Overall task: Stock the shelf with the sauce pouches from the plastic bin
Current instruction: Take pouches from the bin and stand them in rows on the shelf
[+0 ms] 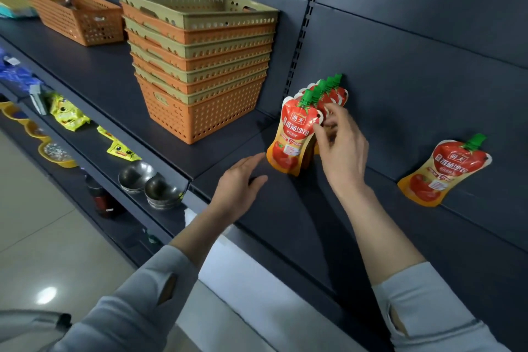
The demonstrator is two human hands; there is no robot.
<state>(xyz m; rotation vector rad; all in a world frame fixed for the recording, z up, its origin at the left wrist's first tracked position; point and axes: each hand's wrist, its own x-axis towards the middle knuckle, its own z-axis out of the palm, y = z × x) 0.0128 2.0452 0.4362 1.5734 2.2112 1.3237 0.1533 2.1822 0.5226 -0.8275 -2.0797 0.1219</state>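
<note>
A person in grey sleeves stands at a dark shelf (285,223) and reaches both arms over it. The right grip (340,148) is at a row of sauce pouches (328,91) standing upright one behind another, the rear ones close to the back panel (428,80). Its fingers are curled, with the thumb on the upper right edge of the front pouch (291,140) and the fingertips just behind that edge, so that it pinches the pouch by its shoulder. The front pouch is red and orange with a green spout, and stands on its base facing outward. The left grip (237,183) is open and holds nothing. Its fingers are nearly straight and spread over the shelf, with the tips just beside the base of the front pouch. Whether they touch it I cannot tell. A lone pouch (445,171) leans tilted against the back panel, well apart to the right of the row. To the left on the same level stands a stack of baskets (200,66), orange and beige, and further left a single orange basket (74,14). On a lower shelf lie yellow packets (67,114) and metal bowls (148,183).
</note>
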